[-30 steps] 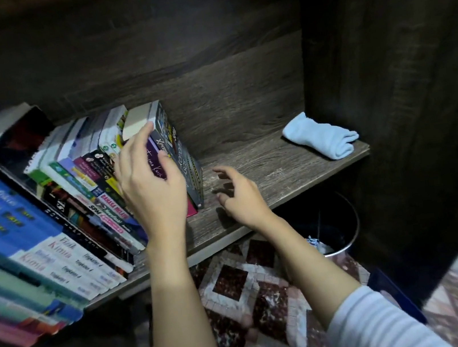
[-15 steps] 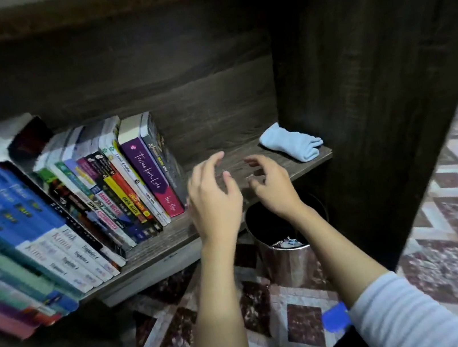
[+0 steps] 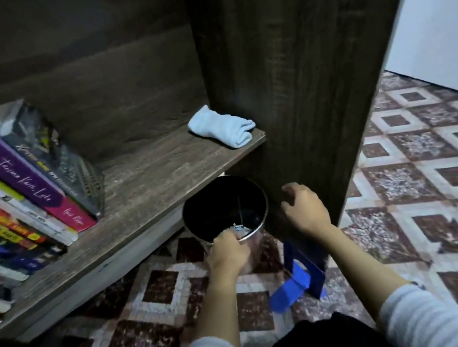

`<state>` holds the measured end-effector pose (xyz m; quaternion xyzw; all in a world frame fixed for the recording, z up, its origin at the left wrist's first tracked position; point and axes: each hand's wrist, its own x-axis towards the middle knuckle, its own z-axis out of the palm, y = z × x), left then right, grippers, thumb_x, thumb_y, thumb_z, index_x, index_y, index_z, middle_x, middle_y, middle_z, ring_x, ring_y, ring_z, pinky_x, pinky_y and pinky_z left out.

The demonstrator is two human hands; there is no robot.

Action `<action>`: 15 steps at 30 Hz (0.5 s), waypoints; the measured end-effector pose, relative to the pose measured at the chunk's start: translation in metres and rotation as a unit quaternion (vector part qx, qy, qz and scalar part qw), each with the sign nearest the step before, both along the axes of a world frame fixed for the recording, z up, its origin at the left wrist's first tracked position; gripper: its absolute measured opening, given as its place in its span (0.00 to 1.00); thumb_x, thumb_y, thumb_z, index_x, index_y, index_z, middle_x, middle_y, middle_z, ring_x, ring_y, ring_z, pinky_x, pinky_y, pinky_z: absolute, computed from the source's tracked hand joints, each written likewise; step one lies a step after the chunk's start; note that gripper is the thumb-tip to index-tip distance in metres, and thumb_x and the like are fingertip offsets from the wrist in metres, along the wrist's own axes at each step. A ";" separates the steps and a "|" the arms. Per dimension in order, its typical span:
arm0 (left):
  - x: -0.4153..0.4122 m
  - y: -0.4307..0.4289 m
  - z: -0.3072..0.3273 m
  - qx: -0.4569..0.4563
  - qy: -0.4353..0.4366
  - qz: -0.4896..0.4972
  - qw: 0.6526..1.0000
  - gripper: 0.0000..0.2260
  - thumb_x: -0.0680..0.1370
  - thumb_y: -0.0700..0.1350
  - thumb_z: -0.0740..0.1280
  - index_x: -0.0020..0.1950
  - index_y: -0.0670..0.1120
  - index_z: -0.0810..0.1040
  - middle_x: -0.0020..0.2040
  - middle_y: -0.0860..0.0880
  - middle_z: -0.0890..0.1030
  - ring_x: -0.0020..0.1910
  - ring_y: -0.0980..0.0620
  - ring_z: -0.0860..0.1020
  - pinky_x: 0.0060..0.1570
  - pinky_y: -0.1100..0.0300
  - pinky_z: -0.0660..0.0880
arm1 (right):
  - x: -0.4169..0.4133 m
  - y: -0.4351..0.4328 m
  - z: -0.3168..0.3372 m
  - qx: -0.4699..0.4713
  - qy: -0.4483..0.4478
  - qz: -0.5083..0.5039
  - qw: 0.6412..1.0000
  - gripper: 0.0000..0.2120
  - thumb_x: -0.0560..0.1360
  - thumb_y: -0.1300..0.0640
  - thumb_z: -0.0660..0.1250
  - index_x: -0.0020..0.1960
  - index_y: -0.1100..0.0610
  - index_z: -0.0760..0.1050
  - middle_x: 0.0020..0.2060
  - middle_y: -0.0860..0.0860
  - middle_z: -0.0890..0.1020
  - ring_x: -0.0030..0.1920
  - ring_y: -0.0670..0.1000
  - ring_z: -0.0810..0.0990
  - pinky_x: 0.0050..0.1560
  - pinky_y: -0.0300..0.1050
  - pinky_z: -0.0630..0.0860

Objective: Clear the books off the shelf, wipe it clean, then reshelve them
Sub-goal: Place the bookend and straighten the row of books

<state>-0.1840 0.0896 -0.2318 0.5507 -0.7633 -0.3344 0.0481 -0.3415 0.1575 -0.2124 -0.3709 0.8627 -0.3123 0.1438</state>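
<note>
A row of books [image 3: 23, 188] leans to the left on the dark wooden shelf [image 3: 162, 178]; the purple and grey ones stand at its right end. A folded light-blue cloth [image 3: 223, 129] lies at the shelf's right end. Both hands are below the shelf board. My left hand [image 3: 228, 251] grips the near rim of a round metal bin [image 3: 224, 207] that stands on the floor under the shelf. My right hand [image 3: 305, 209] hovers beside the bin, close to the shelf's side panel, with loosely curled fingers holding nothing.
A blue metal bookend [image 3: 298, 276] stands on the patterned floor tiles [image 3: 431, 171] just below my right wrist. The dark upright side panel [image 3: 296, 72] closes the shelf on the right. A white wall [image 3: 441, 4] lies beyond it.
Both hands left the books and came down off the shelf. The left hand took hold of the bin's rim; the right moved toward the side panel. The view swung right and down.
</note>
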 end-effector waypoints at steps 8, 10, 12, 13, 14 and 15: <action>-0.018 0.030 -0.136 0.191 -0.028 0.076 0.978 0.11 0.74 0.44 0.65 0.54 0.46 0.81 0.57 0.44 0.81 0.57 0.45 0.78 0.55 0.59 0.74 | -0.019 0.025 -0.090 0.194 -0.036 0.026 0.980 0.31 0.76 0.46 0.65 0.73 0.56 0.59 0.69 0.57 0.69 0.66 0.60 0.71 0.62 0.52 0.70; -0.024 0.032 -0.165 0.213 -0.039 0.079 0.973 0.11 0.74 0.43 0.64 0.52 0.41 0.81 0.55 0.40 0.82 0.55 0.43 0.79 0.53 0.55 0.76 | -0.018 0.024 -0.108 0.213 -0.057 0.034 0.975 0.32 0.75 0.46 0.65 0.73 0.56 0.59 0.68 0.58 0.70 0.65 0.60 0.72 0.61 0.52 0.71; -0.031 0.037 -0.182 0.231 -0.032 0.075 0.969 0.12 0.76 0.40 0.62 0.55 0.37 0.80 0.56 0.37 0.80 0.55 0.41 0.79 0.52 0.54 0.75 | -0.015 0.024 -0.125 0.241 -0.061 0.040 0.968 0.29 0.76 0.49 0.65 0.72 0.57 0.60 0.65 0.59 0.73 0.63 0.62 0.73 0.59 0.52 0.72; -0.035 0.040 -0.189 0.232 -0.030 0.076 0.969 0.12 0.76 0.39 0.62 0.56 0.36 0.79 0.56 0.37 0.80 0.55 0.40 0.78 0.51 0.53 0.75 | -0.013 0.025 -0.133 0.255 -0.059 0.043 0.964 0.27 0.76 0.51 0.64 0.71 0.57 0.61 0.63 0.61 0.74 0.62 0.63 0.74 0.57 0.53 0.72; -0.038 0.043 -0.193 0.222 -0.036 0.075 0.971 0.13 0.75 0.38 0.62 0.56 0.36 0.78 0.56 0.36 0.80 0.55 0.40 0.78 0.51 0.53 0.74 | -0.011 0.026 -0.139 0.263 -0.055 0.044 0.962 0.24 0.77 0.52 0.62 0.71 0.57 0.61 0.62 0.62 0.76 0.61 0.63 0.75 0.56 0.53 0.72; -0.041 0.046 -0.200 0.212 -0.052 0.068 0.973 0.13 0.75 0.39 0.62 0.57 0.37 0.78 0.57 0.37 0.79 0.55 0.40 0.78 0.51 0.53 0.73 | -0.008 0.028 -0.146 0.270 -0.052 0.042 0.961 0.22 0.78 0.54 0.61 0.70 0.56 0.62 0.60 0.63 0.77 0.59 0.64 0.76 0.54 0.53 0.73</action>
